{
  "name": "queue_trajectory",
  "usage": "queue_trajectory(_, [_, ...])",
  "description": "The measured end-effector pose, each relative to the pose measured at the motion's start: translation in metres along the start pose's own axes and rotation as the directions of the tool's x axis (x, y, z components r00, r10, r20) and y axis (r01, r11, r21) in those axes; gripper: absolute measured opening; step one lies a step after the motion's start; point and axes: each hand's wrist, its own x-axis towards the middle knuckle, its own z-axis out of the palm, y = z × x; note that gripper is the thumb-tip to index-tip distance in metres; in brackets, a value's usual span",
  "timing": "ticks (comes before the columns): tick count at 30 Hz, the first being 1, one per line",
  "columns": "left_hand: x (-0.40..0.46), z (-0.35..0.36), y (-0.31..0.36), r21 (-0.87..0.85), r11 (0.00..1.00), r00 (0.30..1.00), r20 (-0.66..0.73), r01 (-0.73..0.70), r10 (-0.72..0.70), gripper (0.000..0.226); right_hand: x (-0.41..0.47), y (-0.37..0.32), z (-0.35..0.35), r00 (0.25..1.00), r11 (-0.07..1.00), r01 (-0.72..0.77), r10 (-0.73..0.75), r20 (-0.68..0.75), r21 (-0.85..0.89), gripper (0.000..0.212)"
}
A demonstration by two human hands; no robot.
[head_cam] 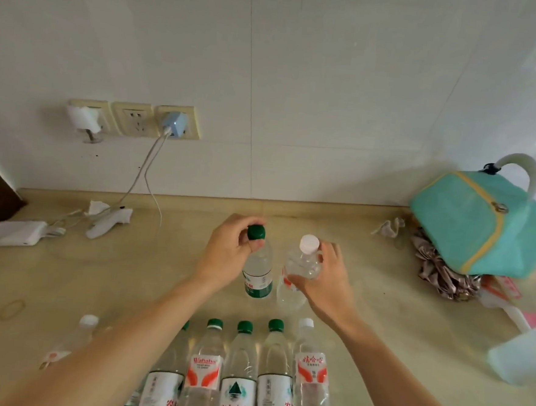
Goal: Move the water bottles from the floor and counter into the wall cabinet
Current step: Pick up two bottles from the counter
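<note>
One bottle (258,270) had a green cap and green label, another bottle (300,270) a white cap; the bag (478,222) was turquoise with yellow trim.

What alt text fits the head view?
Each hand grips a water bottle on a beige counter: left hand a green-capped bottle, right hand a white-capped bottle. More bottles stand nearer the camera.
</note>
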Motion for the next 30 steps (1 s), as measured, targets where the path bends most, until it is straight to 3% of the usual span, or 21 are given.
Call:
queue_trajectory(6, [0.002,0.003,-0.015,0.059,0.998,0.999,0.035,0.015,-0.017,0.036,0.011,0.018,0.009,0.999,0.999,-0.034,0.034,0.021,0.015,0.069])
queue_trajectory(14, [0.007,0.004,-0.019,0.003,1.000,0.992,0.124,0.018,-0.019,0.035,0.012,0.021,0.013,0.994,0.996,0.073,-0.070,0.079,-0.042,0.066])
queue_trajectory(18, [0.001,0.010,-0.029,-0.004,0.999,0.990,0.139,0.034,-0.033,0.033,0.011,0.027,0.009,0.995,0.999,0.019,-0.015,0.100,-0.037,0.075])
queue_trajectory(21, [-0.008,0.015,-0.046,0.059,0.996,0.987,0.144,0.062,-0.070,0.044,0.007,0.038,0.011,0.986,0.998,-0.061,0.061,0.158,-0.001,0.087])
queue_trajectory(26, [-0.032,0.034,-0.080,0.107,0.966,0.963,0.109,0.235,-0.246,0.078,0.006,0.060,0.019,0.955,0.975,-0.198,0.170,0.243,0.096,0.077])
queue_trajectory(30, [-0.037,0.043,-0.099,0.060,0.928,0.918,0.132,0.369,-0.373,0.079,0.015,0.076,0.026,0.920,0.958,-0.266,0.220,0.324,0.104,0.078])
